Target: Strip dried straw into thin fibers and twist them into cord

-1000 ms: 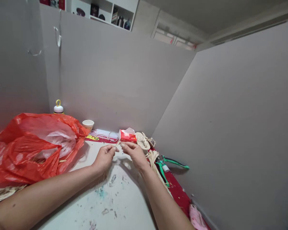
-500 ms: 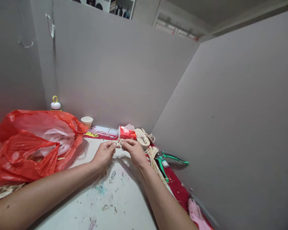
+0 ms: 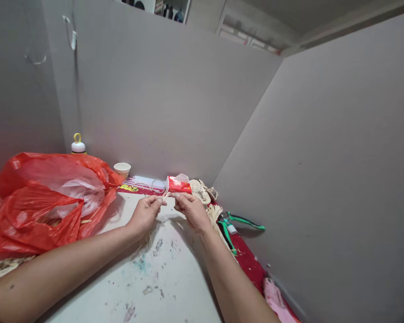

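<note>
Pale straw strands (image 3: 166,195), partly braided or twisted by their look, stick up between my two hands above the white tabletop. My left hand (image 3: 145,215) pinches them between thumb and fingertips. Close on the other side, my right hand (image 3: 192,211) has its thumb and index finger pressed together at the strands' upper end. Thin loose straw ends (image 3: 144,242) hang below my left wrist. The fingers hide most of the piece, so its exact shape cannot be made out.
A red plastic bag (image 3: 37,211) lies at left, near a paper cup (image 3: 122,168) and a bottle (image 3: 78,146). A tissue pack (image 3: 179,184), woven straw pieces (image 3: 200,191), a straw bundle (image 3: 214,215) and green-handled pliers (image 3: 228,224) line the back right. Grey partitions (image 3: 175,98) enclose the table.
My right hand has shifted slightly right and its fingers have changed their hold. The straw between the hands now points upward instead of lying spread across the fingertips.
</note>
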`<action>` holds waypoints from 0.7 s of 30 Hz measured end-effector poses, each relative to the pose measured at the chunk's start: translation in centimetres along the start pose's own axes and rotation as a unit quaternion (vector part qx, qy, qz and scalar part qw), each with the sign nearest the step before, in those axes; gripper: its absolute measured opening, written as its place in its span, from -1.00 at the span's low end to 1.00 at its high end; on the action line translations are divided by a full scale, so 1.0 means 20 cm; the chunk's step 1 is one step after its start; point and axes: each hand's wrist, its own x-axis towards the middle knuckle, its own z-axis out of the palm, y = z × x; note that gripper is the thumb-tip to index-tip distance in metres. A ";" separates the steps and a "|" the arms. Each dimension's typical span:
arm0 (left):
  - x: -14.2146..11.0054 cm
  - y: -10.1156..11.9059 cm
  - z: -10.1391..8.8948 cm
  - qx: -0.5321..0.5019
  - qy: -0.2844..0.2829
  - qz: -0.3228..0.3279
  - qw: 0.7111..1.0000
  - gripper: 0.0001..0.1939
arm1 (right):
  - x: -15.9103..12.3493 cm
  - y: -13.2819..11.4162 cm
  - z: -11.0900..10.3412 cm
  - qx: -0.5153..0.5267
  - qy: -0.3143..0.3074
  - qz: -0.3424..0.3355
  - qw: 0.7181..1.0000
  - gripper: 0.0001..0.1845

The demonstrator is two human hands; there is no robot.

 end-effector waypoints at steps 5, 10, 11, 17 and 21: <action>-0.01 0.00 0.01 0.004 -0.023 0.001 1.000 -0.68 | -0.01 0.00 0.01 -0.032 -0.069 0.010 0.997 -0.70; -0.01 -0.01 0.01 -0.020 -0.007 -0.009 1.000 -0.68 | -0.02 -0.01 0.00 -0.006 -0.116 0.024 0.993 -0.74; -0.01 -0.01 0.01 -0.023 -0.005 -0.011 1.000 -0.68 | -0.02 -0.01 0.00 0.000 -0.121 0.029 0.992 -0.74; -0.01 0.01 0.01 -0.025 -0.004 -0.012 1.000 -0.65 | -0.02 0.00 0.02 0.003 -0.088 0.015 0.996 -0.74; -0.02 0.02 0.02 -0.031 0.000 -0.014 0.999 -0.64 | -0.02 0.01 0.04 -0.003 -0.051 0.011 0.999 -0.73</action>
